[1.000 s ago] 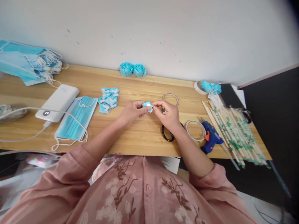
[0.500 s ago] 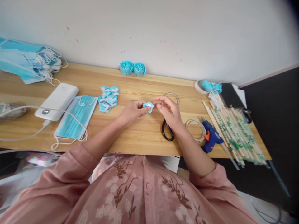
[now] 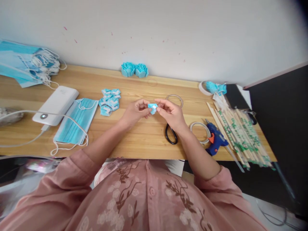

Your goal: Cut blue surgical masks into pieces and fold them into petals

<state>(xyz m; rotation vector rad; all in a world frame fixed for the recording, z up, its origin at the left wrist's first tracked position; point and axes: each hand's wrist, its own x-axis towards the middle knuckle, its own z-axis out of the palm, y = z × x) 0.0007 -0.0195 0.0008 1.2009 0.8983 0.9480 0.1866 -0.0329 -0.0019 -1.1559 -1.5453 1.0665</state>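
My left hand (image 3: 134,113) and my right hand (image 3: 172,115) meet above the middle of the wooden table (image 3: 144,141). Both pinch a small folded piece of blue mask fabric (image 3: 152,108) with a white strip on it. The left fingers grip its left side, and the right thumb and forefinger grip its right edge. A pile of similar folded blue pieces (image 3: 110,101) lies to the left of my hands. Black scissors (image 3: 170,134) lie partly under my right wrist.
Two finished blue rosettes (image 3: 134,69) stand against the wall. A flat face mask (image 3: 74,121), a white power bank (image 3: 55,104) with cable and a mask stack (image 3: 26,65) lie at left. Tape rings (image 3: 199,130), a blue glue gun (image 3: 216,138) and wrapped chopsticks (image 3: 238,134) lie at right.
My right hand has lifted off the scissors and its fingers have closed on the folded piece's right edge. The piece has turned slightly between both hands.
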